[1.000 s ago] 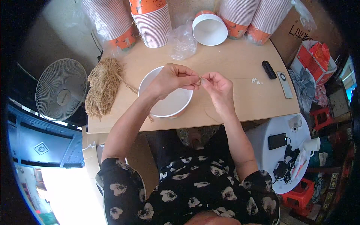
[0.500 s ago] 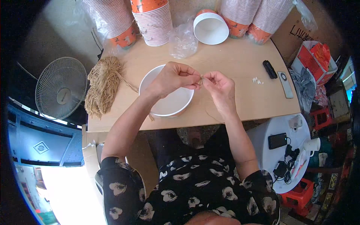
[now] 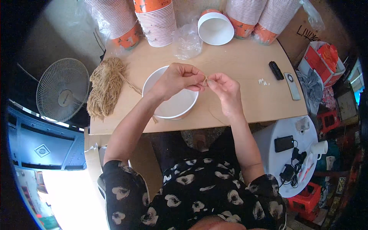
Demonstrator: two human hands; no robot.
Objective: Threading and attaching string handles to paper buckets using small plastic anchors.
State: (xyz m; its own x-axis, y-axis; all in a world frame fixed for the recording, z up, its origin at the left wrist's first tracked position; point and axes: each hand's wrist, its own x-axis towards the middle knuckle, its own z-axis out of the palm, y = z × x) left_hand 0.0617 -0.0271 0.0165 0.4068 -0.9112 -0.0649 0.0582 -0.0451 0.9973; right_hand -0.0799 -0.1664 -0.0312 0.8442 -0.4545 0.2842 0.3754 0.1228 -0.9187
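Pale wood-toned tabletop [image 3: 245,105] spreads before you in the head view, with stacks of orange-and-white paper tubs [image 3: 156,28] along its far edge and a crumpled clear plastic bag [image 3: 188,43] just beside them. One paper tub [image 3: 216,31] lies tipped, its white inside toward you.

Your left hand [image 3: 175,81] is over the white bowl [image 3: 172,109], thumb and fingers pinched together on a small tan strand [image 3: 206,81]. Your right hand [image 3: 227,94] pinches the same strand from the other side, so it sits between your two sets of fingertips, just past the bowl's right rim; its finer shape is too small to tell. Near your right wrist, a thin line of cord [image 3: 215,118] curves across the table.

Left of the bowl lies a thick tan fibre bundle [image 3: 104,90], near the grey fan [image 3: 63,92]. Off to your right are small white bits [image 3: 263,82], a black ridged object [image 3: 276,70] and a flat grey bar [image 3: 293,89].
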